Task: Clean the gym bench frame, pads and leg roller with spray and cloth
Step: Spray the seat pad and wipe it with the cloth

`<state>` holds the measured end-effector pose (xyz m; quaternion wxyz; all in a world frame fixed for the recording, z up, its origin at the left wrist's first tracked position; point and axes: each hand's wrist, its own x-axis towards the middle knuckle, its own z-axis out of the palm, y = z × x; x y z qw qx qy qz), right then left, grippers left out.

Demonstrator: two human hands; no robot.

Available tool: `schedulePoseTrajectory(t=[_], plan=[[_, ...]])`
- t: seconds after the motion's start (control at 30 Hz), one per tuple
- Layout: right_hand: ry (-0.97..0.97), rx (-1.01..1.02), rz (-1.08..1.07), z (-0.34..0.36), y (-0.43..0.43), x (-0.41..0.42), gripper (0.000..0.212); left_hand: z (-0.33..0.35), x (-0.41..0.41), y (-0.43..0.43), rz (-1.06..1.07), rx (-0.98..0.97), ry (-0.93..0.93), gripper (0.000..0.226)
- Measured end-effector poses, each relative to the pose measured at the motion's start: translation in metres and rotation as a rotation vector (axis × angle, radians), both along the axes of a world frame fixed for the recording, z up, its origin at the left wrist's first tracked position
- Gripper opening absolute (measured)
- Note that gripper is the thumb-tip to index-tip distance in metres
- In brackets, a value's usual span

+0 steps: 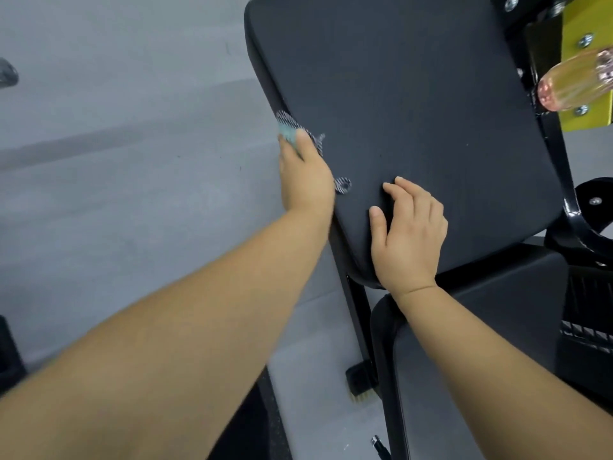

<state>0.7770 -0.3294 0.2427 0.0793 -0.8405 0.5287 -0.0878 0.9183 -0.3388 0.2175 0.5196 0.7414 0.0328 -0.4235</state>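
Cloth (288,128) under left hand (305,175) — right hand (409,234) on pad (414,78)

Back pad (398,104) fills centre and top, with seat pad (481,343) below it at lower right. Frame post (356,310) runs down under the pad's near left corner, and floor (116,194) is to the left. Left hand (305,175) holds cloth (290,127) against back pad's left edge; right hand (409,234) rests on pad's near corner, just right of it. Bolted plate (593,18) and blurred clear object (577,81) sit off pad's upper right corner.
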Motion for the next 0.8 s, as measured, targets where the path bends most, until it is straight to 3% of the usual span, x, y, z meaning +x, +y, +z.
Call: schedulePoseTrajectory(t=[0.13,0.3,0.4,0.57,0.7,0.8], plan=[[0.026,0.021,0.0,0.0,-0.002,0.001,0.045,-0.001,-0.003,0.003,-0.051,0.058,-0.085,0.047],[-0.052,0.141,-0.053,0.018,-0.007,0.016,0.047,0.004,-0.052,0.045,-0.08,0.003,-0.037,0.047],[0.016,0.218,0.017,0.025,-0.029,0.048,0.041,-0.004,-0.007,0.011,-0.095,0.041,-0.121,0.046],[0.24,0.27,0.09,0.014,-0.079,0.115,0.061,-0.017,0.1,-0.059,-0.174,0.128,-0.217,0.049],[0.265,0.222,0.056,0.001,-0.104,0.135,0.057,-0.02,0.07,-0.032,-0.235,0.054,-0.171,0.054],[0.247,0.135,0.04,-0.008,-0.128,0.154,0.052,-0.006,0.045,-0.007,-0.248,0.001,-0.027,0.053]])
